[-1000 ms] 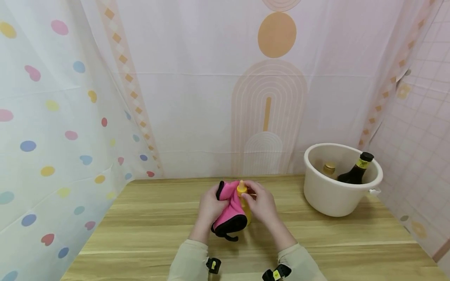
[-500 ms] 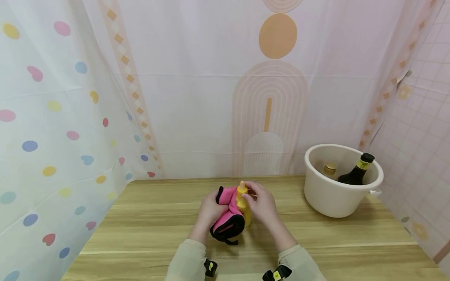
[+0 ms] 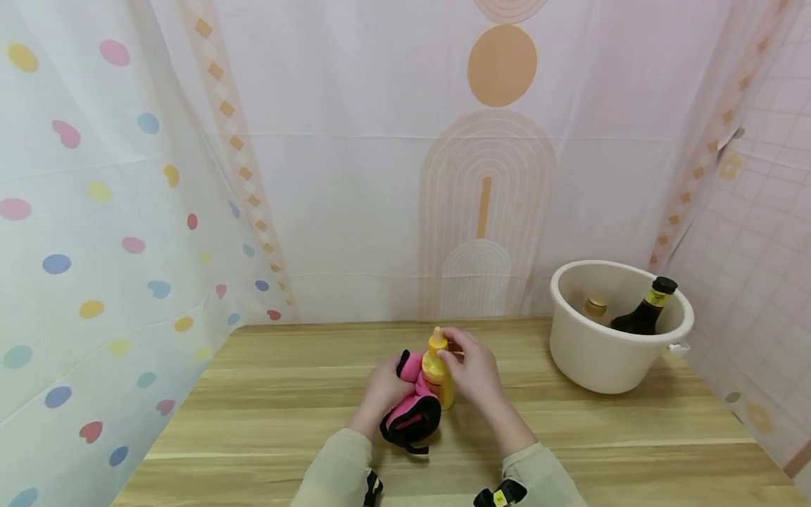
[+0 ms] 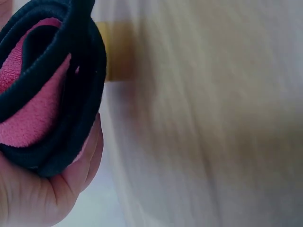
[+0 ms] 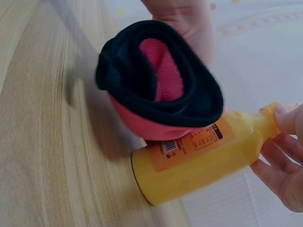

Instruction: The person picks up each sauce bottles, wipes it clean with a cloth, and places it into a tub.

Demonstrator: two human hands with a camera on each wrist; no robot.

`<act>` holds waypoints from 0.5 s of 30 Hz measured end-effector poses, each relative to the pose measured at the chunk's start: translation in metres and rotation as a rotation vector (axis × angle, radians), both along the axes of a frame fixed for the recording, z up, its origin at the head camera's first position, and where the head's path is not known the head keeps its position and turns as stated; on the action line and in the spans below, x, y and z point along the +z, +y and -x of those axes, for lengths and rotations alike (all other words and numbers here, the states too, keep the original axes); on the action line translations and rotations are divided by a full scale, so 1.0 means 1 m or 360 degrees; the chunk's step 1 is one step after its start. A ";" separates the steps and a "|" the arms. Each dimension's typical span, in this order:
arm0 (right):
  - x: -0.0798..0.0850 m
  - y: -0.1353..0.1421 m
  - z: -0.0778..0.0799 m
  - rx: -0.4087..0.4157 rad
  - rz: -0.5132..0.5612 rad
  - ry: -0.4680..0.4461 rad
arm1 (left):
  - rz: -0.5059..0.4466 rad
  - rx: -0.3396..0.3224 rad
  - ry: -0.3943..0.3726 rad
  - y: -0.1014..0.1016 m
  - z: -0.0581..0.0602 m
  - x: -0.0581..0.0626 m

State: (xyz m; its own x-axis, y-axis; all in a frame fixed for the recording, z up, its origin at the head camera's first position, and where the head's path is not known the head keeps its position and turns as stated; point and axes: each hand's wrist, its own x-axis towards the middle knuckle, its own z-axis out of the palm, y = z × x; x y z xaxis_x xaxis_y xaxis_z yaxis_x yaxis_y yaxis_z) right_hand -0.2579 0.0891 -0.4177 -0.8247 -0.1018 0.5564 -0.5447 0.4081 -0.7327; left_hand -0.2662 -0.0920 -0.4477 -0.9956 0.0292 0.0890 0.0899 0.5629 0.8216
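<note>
A yellow bottle (image 3: 434, 367) with a narrow nozzle cap stands upright on the table. My right hand (image 3: 474, 365) pinches its neck between thumb and fingers; in the right wrist view the bottle (image 5: 203, 168) shows an orange printed label. A pink cloth with black edging (image 3: 410, 417), bunched and folded, is gripped in my left hand (image 3: 385, 386) and lies against the bottle's left side. The left wrist view shows the cloth (image 4: 40, 113) rolled above the curled left hand (image 4: 52, 194). Part of the label is hidden behind the cloth.
At the right of the wooden table (image 3: 291, 380) stands a white bucket (image 3: 592, 359). Inside it are a dark bottle (image 3: 640, 315) with a black cap and a gold-capped container (image 3: 595, 305). Patterned curtains (image 3: 355, 211) hang behind and at both sides.
My left hand has moved the cloth down along the bottle's side, uncovering more of its upper body. The right hand and the bottle have stayed in place.
</note>
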 end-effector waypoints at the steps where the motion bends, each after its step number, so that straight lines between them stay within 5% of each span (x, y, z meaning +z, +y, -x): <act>1: 0.000 0.000 0.000 0.0002 0.0002 0.0000 | 0.0013 -0.0004 -0.0003 0.000 0.001 -0.002; 15: -0.002 0.004 0.001 0.0040 0.0026 -0.0041 | 0.0023 -0.0073 -0.0014 -0.003 0.003 -0.010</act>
